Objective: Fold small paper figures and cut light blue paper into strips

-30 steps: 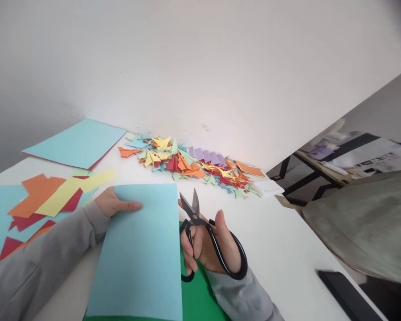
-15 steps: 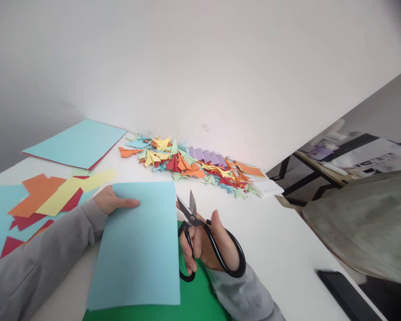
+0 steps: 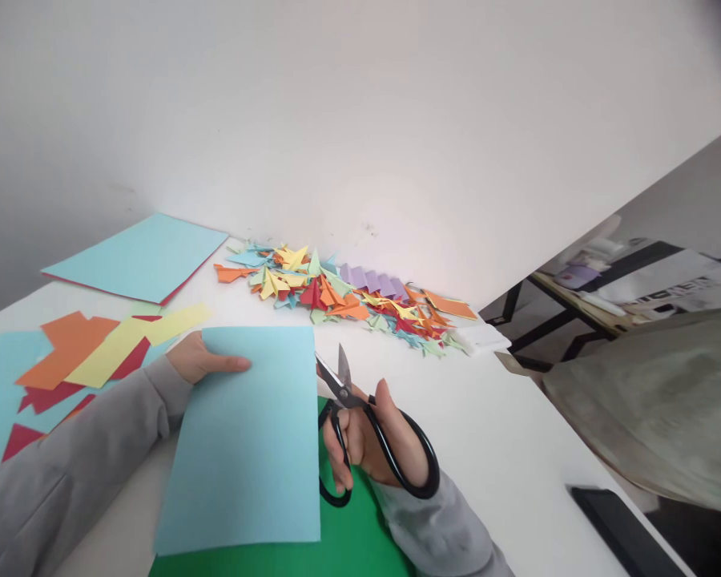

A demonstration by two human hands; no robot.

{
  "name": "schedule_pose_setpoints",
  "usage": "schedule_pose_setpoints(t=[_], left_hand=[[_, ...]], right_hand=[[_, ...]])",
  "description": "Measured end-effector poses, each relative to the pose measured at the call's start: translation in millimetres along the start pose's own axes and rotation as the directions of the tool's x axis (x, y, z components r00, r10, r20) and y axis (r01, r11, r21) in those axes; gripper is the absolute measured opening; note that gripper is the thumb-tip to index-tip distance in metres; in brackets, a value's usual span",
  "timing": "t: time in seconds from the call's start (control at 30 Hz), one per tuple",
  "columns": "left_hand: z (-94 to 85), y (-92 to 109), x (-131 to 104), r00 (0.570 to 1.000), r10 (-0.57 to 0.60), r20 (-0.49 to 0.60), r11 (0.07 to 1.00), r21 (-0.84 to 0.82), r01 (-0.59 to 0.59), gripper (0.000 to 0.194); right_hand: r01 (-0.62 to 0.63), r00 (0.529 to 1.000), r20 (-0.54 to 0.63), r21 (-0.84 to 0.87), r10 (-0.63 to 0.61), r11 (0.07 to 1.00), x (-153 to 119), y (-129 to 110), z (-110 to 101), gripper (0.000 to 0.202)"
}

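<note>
My left hand [image 3: 207, 361] grips a light blue sheet of paper [image 3: 249, 449] by its upper left edge, thumb lying on top and the other fingers hidden behind it. Through the handles of black-handled scissors [image 3: 344, 394] go the fingers of my right hand [image 3: 372, 437], its thumb in the larger loop. The scissors' blades are spread apart, their tips close to the sheet's right edge; one blade tip partly meets that edge, and I cannot tell if it passes behind. Beneath the sheet lies a green sheet [image 3: 360, 529] on the white table.
Folded paper planes [image 3: 324, 292] in several colours heap along the wall, beside purple folded paper [image 3: 372, 280]. At back left rests a blue sheet stack [image 3: 138, 256]. Paper scraps [image 3: 72, 353] cover the left side. A black flat device [image 3: 625, 529] lies near the right edge.
The scissors have shifted very slightly left, closer to the blue sheet's edge. My left hand keeps its hold, and the sheet's lower edge has moved a little.
</note>
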State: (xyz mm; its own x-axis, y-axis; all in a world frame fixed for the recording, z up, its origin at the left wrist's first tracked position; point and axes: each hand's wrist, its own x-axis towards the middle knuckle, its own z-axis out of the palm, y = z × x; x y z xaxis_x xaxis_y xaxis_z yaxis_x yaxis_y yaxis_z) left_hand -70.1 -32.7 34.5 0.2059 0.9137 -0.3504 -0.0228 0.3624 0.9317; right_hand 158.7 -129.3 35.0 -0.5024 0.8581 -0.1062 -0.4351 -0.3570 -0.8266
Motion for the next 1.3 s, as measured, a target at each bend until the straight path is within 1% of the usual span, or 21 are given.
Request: schedule_pose_setpoints(t=[0.17,0.37,0.47,0.57,0.67,0.8,0.9,1.0,1.13,1.3], left_hand=[[-1.1,1,0,1.000,0.009,0.014,1.000,0.016,-0.010,0.053],[-0.2,5,-3,0.996,0.044,0.071,0.999,0.019,-0.046,0.048],[0.7,5,-4,0.996,0.038,0.085,0.999,0.023,-0.040,0.048],[1.6,4,-5,0.995,0.022,0.093,0.999,0.026,-0.024,0.050],[2.6,2,-6,0.993,-0.009,0.121,1.000,0.027,0.005,0.049],[5.1,2,-8,0.983,-0.079,0.168,0.997,0.026,0.076,0.043],[7.6,2,-9,0.978,-0.159,0.138,0.987,0.024,0.157,0.039],[9.4,2,-9,0.967,-0.234,0.097,0.971,-0.034,0.238,0.040],[8.9,-1,-6,0.967,-0.240,0.090,0.966,-0.076,0.247,0.043],[6.5,-5,-3,0.966,-0.241,0.090,0.969,-0.040,0.245,0.046]], right_hand=[[-0.015,1.000,-0.009,-0.015,0.015,1.000,0,1,-2,0.077],[-0.080,0.996,-0.036,-0.060,0.078,0.995,1,2,-7,0.079],[-0.077,0.996,-0.040,-0.059,0.074,0.995,1,2,-6,0.080],[-0.047,0.998,-0.035,-0.066,0.044,0.997,0,1,-3,0.080],[-0.027,0.999,-0.046,-0.074,0.023,0.997,0,0,-1,0.078],[-0.002,0.999,-0.053,-0.057,-0.001,0.998,1,0,2,0.078],[0.022,0.999,-0.033,-0.028,-0.023,0.999,2,1,2,0.077],[0.026,0.999,-0.025,-0.022,-0.027,0.999,3,2,1,0.077],[0.042,0.998,-0.044,-0.025,-0.043,0.999,3,2,2,0.077],[0.041,0.998,-0.052,-0.026,-0.043,0.999,4,3,1,0.071]])
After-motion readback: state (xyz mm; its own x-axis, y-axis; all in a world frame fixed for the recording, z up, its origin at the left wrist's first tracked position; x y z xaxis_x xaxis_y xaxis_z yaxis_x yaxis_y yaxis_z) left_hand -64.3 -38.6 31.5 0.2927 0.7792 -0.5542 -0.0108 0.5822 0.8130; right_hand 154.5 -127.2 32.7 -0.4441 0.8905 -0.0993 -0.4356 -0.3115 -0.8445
